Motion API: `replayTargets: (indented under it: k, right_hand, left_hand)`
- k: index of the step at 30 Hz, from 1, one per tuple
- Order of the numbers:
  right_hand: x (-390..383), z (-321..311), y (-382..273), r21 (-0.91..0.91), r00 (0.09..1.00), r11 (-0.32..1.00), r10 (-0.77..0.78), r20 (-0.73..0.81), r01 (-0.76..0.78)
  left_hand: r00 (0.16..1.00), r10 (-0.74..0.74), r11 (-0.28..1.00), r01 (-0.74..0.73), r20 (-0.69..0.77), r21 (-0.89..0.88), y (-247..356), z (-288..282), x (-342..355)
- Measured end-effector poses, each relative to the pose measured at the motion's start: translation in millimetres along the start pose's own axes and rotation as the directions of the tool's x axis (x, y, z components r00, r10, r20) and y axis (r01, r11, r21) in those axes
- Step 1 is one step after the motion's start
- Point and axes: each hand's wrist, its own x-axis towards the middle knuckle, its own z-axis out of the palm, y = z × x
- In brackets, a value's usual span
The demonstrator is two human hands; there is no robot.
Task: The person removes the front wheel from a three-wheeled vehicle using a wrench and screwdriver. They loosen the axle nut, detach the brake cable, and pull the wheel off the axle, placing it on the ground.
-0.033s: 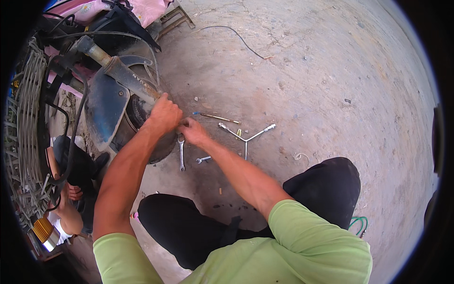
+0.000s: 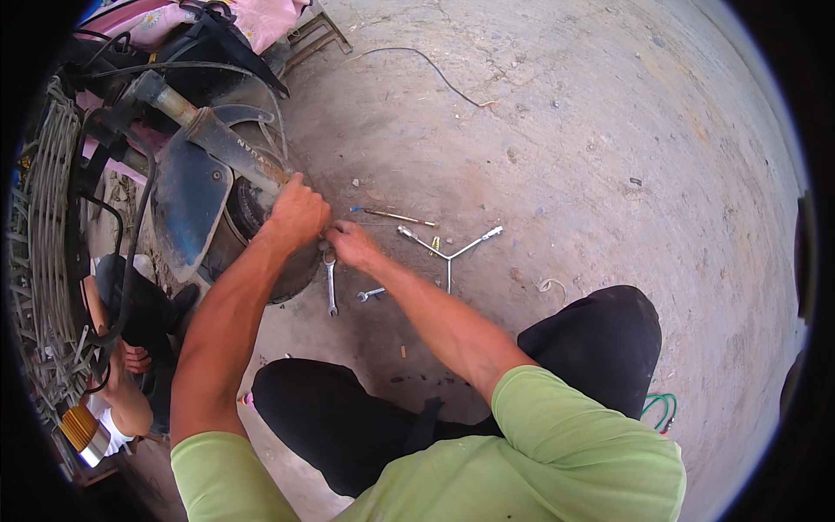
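My left hand (image 2: 297,211) is closed round the lower end of a dusty grey front fork (image 2: 213,130), beside a blue mudguard (image 2: 187,222) and a wheel (image 2: 291,280). Just right of it, my right hand (image 2: 352,245) has its fingertips pinched at the fork's bottom; what they hold is hidden, with a thin wire near them. Below lie a combination spanner (image 2: 331,291) and a smaller spanner (image 2: 372,294). To the right are a brass-coloured rod (image 2: 396,216), a three-armed socket wrench (image 2: 470,244) and a small yellow piece (image 2: 435,245) on the concrete.
At lower left another person's arm (image 2: 130,404) and hand (image 2: 136,357) show behind a metal wire rack (image 2: 48,217) with an orange-and-silver cylinder (image 2: 78,431). Pink fabric (image 2: 261,26) lies at upper left. A black cable (image 2: 435,70) and green cord (image 2: 661,409) are on the floor.
The view has shifted very slightly, so the fork and tools sit a little further left. My hands stay in nearly the same position on the fork.
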Motion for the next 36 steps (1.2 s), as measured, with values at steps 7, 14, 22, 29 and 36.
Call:
replayTargets:
  k: [7, 14, 22, 29, 36]
  right_hand:
    - [1, 10, 13, 0.013, 0.98, 0.985, -0.169, -0.108, 0.171]
    - [6, 9, 21, 0.063, 0.994, 0.992, -0.104, -0.03, 0.106]
    - [3, 9, 12, 0.157, 1.0, 0.987, 0.026, 0.012, -0.028]
    - [1, 12, 0, 0.149, 0.999, 0.988, -0.038, -0.021, 0.041]
    - [-3, 11, 5, -0.229, 0.974, 0.953, -0.218, -0.063, 0.199]
  left_hand:
    - [1.0, -0.003, 1.0, 0.003, 0.005, -0.027, -1, 6, -1]
    - [0.998, 0.014, 1.0, -0.014, -0.06, 0.012, 0, 10, 0]
    - [0.998, 0.009, 1.0, -0.01, -0.055, -0.014, 1, 15, -6]
    - [0.975, 0.002, 1.0, -0.004, -0.223, -0.01, -3, 20, -3]
    - [0.995, 0.0, 1.0, 0.001, -0.1, 0.01, 1, 11, -8]
